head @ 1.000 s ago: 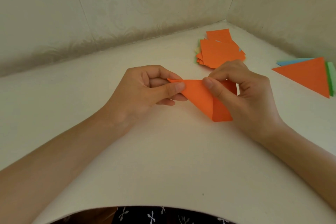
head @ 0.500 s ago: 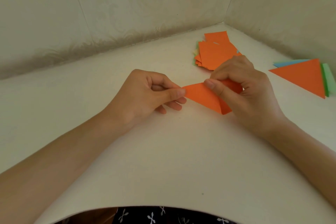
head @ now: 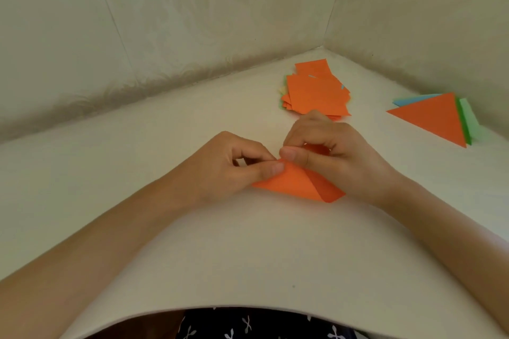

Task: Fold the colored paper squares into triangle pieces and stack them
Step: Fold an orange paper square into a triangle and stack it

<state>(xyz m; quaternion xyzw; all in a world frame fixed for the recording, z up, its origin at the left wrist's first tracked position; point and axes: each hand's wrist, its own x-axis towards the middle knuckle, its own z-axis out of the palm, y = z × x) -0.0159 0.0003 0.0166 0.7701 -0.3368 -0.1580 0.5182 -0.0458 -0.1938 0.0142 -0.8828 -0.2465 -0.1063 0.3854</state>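
Note:
An orange paper square (head: 298, 184) lies bent over on the table's middle, its upper flap curved toward its far corner. My left hand (head: 231, 165) pinches the flap's tip between thumb and forefinger. Right beside it, my right hand (head: 330, 157) pinches the same meeting corners, its curled fingers hiding the paper's far part. A pile of unfolded squares (head: 316, 93), orange on top, sits farther back. At the right lies a stack of folded triangles (head: 438, 118), orange on top with blue and green edges showing beneath.
The cream table (head: 248, 250) fits into a corner between two pale walls (head: 192, 22) at the back and right. Its curved near edge runs along the bottom, above dark patterned clothing (head: 248, 325).
The paper came down from the air onto the table and nearer to me. Both hands brought its corners together, so the flap now curves over the lower half.

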